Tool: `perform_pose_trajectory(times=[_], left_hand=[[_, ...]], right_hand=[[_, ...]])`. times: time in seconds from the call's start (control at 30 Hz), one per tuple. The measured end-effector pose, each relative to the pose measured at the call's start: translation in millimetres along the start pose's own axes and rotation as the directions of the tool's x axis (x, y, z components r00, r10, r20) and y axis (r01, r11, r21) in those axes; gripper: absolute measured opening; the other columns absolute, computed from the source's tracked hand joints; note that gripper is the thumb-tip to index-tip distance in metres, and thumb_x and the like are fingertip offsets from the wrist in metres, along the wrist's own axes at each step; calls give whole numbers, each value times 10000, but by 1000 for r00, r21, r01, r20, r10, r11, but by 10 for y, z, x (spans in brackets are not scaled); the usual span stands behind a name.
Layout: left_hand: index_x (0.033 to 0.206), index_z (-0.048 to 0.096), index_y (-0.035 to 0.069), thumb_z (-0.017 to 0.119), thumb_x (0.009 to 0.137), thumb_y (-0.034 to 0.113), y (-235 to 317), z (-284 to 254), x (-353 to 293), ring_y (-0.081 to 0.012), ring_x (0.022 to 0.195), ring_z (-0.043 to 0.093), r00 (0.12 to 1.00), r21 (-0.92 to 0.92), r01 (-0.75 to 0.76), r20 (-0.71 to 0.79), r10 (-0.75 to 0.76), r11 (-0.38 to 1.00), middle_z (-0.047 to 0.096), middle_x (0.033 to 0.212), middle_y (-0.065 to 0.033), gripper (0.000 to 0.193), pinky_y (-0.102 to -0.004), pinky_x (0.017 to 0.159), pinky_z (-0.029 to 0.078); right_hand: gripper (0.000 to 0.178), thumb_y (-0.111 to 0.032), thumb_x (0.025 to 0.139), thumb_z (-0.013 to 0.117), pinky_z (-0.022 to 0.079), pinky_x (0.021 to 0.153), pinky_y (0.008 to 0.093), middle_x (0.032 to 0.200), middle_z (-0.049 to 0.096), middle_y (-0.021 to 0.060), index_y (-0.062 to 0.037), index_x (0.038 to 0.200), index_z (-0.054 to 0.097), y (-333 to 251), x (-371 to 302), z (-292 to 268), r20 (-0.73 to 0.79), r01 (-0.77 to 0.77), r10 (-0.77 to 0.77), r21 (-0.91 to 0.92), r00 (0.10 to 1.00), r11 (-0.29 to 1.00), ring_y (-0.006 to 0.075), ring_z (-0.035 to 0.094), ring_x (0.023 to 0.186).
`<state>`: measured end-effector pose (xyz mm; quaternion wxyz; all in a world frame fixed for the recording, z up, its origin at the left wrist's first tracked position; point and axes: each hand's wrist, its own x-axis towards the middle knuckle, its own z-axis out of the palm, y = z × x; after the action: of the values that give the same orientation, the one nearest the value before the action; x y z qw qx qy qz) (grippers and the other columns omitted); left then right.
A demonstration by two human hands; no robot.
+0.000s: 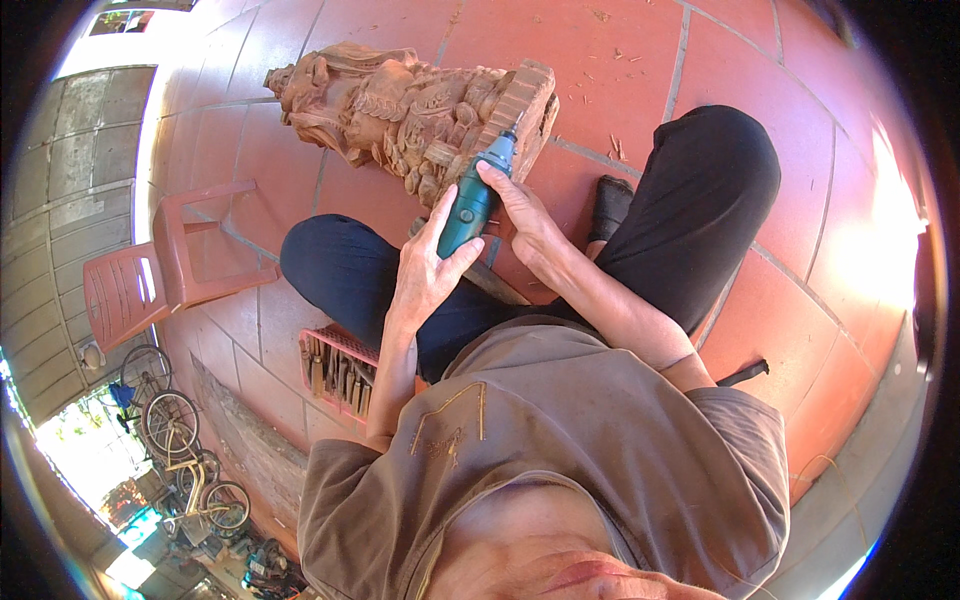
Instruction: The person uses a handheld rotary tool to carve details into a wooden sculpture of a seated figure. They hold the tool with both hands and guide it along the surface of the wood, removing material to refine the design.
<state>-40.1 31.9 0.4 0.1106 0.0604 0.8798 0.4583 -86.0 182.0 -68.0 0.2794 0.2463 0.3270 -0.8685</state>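
Two hands share a green rotary tool (pixel 466 212) in the head view: the left hand (pixel 425 272) half-curled about its lower body, the right hand (pixel 527 218) pressing near its neck, fingers partly hidden. Just beyond, a carved wooden figure (pixel 400 112) lies on the tiled floor (pixel 625 60); whether the bit touches its base, I can't quite tell.

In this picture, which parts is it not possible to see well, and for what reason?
All in the head view:
Carved wooden statue: underside, hidden by its own body.
Rotary tool: whether its bit touches the statue, too small to tell.
Pink basket: right end, behind the left forearm.
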Motion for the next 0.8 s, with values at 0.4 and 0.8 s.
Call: perform_pose_trajectory(times=[0.4, 0.8], left_hand=[[1454, 426, 12, 724, 884, 265, -12, 2, -2, -330, 1125, 643, 998, -5, -38, -40, 38, 999, 609, 1268, -263, 691, -381, 949, 492], [1459, 414, -6, 704, 896, 246, 85, -77, 17, -209, 1181, 580, 999, 6, 31, -18, -31, 999, 603, 1305, -207, 682, -331, 1006, 437]], right_hand=[[549, -455, 856, 744, 520, 878, 354, 1082, 636, 74, -69, 1208, 578, -27, -24, 51, 16, -5, 4, 29, 1000, 1000, 184, 622, 988], [449, -356, 842, 777, 539, 824, 355, 996, 656, 74, -48, 1122, 608, 9, -23, 64, 64, -12, 3, 135, 998, 991, 191, 642, 882]])
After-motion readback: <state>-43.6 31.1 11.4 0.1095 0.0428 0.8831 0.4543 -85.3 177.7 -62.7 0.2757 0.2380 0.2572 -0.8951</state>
